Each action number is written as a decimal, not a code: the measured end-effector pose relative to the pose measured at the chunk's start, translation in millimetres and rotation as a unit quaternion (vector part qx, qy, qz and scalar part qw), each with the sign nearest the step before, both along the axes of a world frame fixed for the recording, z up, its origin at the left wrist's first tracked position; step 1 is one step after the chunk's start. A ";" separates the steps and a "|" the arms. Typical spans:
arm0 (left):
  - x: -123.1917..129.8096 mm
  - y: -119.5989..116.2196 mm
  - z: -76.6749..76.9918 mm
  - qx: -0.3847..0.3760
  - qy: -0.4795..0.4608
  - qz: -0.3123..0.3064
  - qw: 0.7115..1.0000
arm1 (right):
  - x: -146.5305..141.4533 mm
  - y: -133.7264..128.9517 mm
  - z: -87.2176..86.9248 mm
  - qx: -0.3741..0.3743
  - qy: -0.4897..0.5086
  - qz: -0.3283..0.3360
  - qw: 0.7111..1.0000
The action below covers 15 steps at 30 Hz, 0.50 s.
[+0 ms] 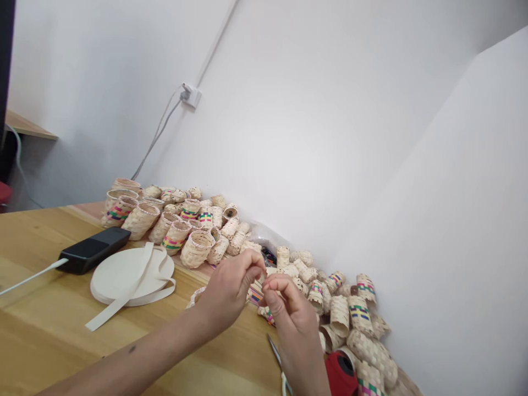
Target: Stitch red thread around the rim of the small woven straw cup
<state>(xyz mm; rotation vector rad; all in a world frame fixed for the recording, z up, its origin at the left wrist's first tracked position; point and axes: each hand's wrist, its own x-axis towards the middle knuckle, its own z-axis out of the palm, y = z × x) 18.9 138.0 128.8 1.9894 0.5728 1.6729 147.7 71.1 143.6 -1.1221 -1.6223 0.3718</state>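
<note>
My left hand and my right hand meet fingertip to fingertip above the table. Both are closed in a pinch; whatever lies between the fingertips is too small to make out. Partly hidden behind my left wrist is a small woven basket. Scissors with pale handles lie beside my right hand, partly covered by it. To the left of my hands, a flat roll of cream ribbon rests on the wood, its loose end trailing across the top and over the near edge.
Many small woven baskets are heaped along the wall, some with coloured bands. A black device with a white cable sits at left on the wooden table. A red object stands at lower right. A wall socket holds plugged cables.
</note>
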 end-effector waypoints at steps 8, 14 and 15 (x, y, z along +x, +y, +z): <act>-1.7 33.0 -7.1 -0.087 0.008 0.007 0.996 | 11.2 23.2 -13.1 -0.110 0.184 0.056 0.975; -7.7 24.7 2.8 0.047 0.015 -0.056 0.997 | 21.2 35.8 -22.4 -0.125 0.277 0.088 0.949; -7.7 21.6 4.3 0.043 0.023 -0.071 0.996 | 21.8 35.1 -22.1 -0.126 0.277 0.093 0.948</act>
